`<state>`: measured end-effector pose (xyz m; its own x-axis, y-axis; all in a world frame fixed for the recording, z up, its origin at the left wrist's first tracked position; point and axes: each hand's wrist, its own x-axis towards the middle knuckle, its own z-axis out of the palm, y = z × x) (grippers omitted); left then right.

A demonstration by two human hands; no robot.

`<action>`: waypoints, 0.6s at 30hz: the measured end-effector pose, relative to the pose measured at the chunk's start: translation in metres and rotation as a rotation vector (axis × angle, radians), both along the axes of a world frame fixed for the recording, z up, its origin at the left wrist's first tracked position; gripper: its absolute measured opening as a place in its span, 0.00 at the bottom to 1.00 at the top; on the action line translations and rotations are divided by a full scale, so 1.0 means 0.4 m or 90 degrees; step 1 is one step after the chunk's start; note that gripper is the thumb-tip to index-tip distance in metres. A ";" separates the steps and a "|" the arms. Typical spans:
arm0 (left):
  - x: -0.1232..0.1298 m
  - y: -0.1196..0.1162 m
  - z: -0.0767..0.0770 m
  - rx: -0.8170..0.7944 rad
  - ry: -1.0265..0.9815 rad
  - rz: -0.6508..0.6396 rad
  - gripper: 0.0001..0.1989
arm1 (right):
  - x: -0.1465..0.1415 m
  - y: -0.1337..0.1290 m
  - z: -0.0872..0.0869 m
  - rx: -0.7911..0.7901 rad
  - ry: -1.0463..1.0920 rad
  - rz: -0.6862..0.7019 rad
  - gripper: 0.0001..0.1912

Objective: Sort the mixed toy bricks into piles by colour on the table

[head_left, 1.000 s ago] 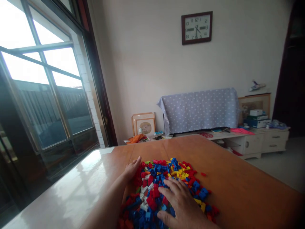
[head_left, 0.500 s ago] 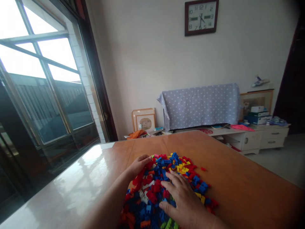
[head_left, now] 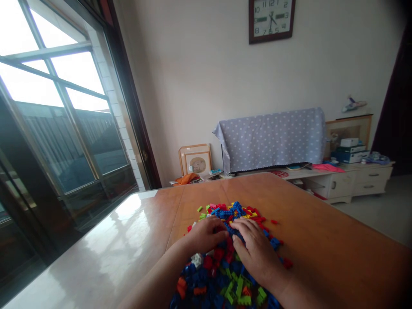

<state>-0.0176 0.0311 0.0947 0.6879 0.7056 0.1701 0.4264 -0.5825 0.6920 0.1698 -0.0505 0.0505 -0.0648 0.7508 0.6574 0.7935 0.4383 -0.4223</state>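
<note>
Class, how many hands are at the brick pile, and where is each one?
2: the left hand is at the pile's left side, and the right hand at its right. Both forearms show; no other hands are visible.

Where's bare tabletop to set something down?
Bare tabletop shows right of the loose red brick, left of the left forearm, and between the brick pile and the table's far edge. Crowded: around the left hand and right hand, both over the pile.
</note>
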 end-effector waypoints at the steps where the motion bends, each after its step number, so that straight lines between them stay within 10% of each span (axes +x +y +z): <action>1: 0.005 -0.016 0.000 0.052 0.018 -0.010 0.16 | 0.000 0.000 0.000 -0.002 0.001 -0.001 0.17; 18: -0.123 -0.003 0.016 0.113 0.263 -0.029 0.09 | 0.012 -0.003 0.015 -0.017 -0.006 -0.026 0.13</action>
<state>-0.0667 0.0298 0.1012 0.7532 0.6577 -0.0097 0.6169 -0.7012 0.3574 0.1747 -0.0517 0.0564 -0.0396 0.7699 0.6369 0.8150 0.3937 -0.4252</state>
